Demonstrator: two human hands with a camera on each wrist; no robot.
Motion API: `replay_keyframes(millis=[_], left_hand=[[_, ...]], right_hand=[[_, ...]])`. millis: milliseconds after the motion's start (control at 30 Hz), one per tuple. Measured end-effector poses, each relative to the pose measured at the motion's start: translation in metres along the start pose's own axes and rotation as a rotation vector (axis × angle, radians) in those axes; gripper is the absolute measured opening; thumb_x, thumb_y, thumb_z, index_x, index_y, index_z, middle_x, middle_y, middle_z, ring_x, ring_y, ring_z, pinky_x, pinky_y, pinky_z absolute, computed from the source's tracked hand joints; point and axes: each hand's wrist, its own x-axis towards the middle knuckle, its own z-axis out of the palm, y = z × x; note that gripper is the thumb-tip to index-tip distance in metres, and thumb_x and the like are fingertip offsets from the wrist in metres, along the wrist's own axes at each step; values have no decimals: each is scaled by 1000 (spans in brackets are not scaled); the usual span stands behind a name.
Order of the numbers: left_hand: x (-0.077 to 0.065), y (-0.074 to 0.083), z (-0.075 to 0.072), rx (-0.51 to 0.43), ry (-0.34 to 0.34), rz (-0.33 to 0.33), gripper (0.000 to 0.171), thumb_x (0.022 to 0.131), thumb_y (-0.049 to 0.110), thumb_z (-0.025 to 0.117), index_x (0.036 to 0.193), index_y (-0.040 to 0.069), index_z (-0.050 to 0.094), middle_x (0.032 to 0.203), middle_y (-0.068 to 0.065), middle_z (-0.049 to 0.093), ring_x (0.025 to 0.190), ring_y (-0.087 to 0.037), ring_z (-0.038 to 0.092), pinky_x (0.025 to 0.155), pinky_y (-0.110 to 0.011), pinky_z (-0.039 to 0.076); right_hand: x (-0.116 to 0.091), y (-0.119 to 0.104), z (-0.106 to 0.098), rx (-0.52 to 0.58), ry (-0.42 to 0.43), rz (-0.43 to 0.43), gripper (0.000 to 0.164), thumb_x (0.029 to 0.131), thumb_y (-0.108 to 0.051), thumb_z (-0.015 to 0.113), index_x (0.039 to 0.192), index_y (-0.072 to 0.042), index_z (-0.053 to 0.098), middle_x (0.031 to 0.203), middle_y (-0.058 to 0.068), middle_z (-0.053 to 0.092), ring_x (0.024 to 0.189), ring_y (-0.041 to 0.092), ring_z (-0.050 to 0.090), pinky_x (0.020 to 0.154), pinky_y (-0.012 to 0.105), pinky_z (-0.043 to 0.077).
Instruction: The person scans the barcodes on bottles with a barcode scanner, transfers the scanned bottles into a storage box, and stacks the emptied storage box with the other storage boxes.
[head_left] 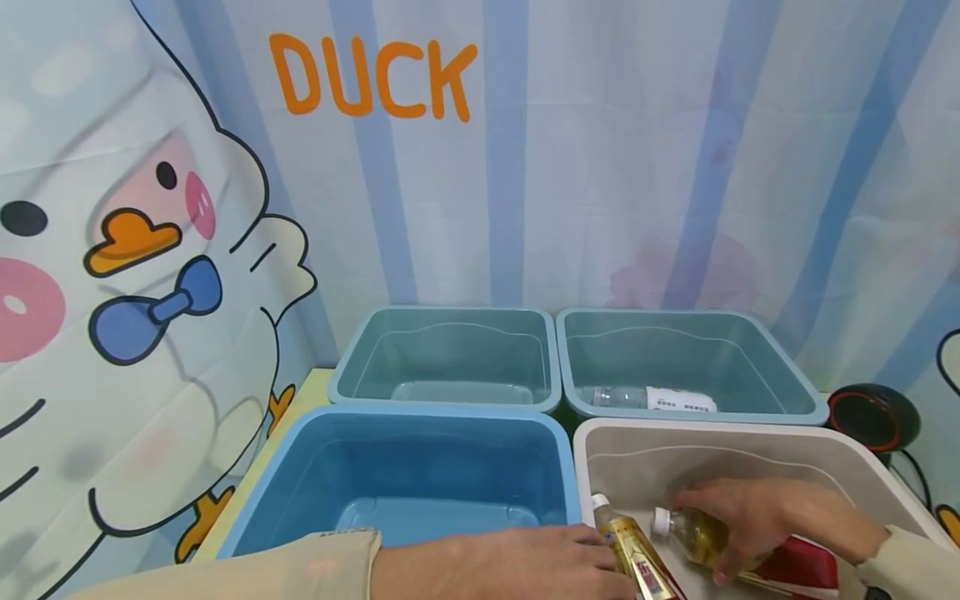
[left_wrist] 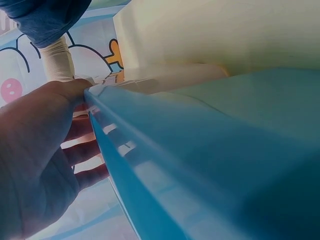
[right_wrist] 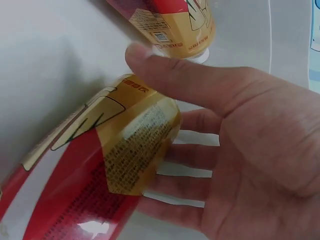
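Note:
My right hand (head_left: 772,517) reaches into the light grey bin (head_left: 705,429) over a lying bottle (head_left: 701,537) with a white cap and yellowish contents. In the right wrist view its thumb (right_wrist: 185,82) stretches out straight above the gold-and-red label (right_wrist: 140,140); the fingertips are hidden behind the bottle. A similar gold-labelled bottle (head_left: 633,550) lies at that bin's left side. My left hand (head_left: 510,562) crosses the near part of the blue bin (head_left: 427,412), its fingertips close to this bottle; contact cannot be told. The left wrist view shows its fingers (left_wrist: 82,152) extended beside the blue rim.
Two teal bins stand behind: the left one (head_left: 442,312) and the right one (head_left: 675,317), which holds a clear bottle (head_left: 652,400) with a white label. A black round device (head_left: 873,417) with a cable sits at the right. A duck-printed curtain (head_left: 600,167) hangs behind.

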Motion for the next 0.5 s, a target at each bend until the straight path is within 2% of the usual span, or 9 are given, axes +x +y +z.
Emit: replay_keyframes(millis=[233, 500], left_hand=[[0, 0, -1, 5, -2, -15, 52, 102, 43, 67, 148, 22, 57, 144, 14, 58, 131, 4, 47, 113, -13, 27], [1, 1, 0, 46, -15, -2, 51, 103, 44, 64, 149, 24, 56, 146, 14, 57, 133, 3, 46, 114, -14, 25]], right_hand=[[3, 3, 2, 16, -2, 4, 66, 75, -30, 94, 132, -26, 63, 120, -7, 64, 103, 20, 57, 103, 65, 46], [5, 4, 5, 23, -16, 10, 63, 77, -31, 92, 133, -26, 63, 118, -10, 64, 102, 18, 57, 104, 62, 47]])
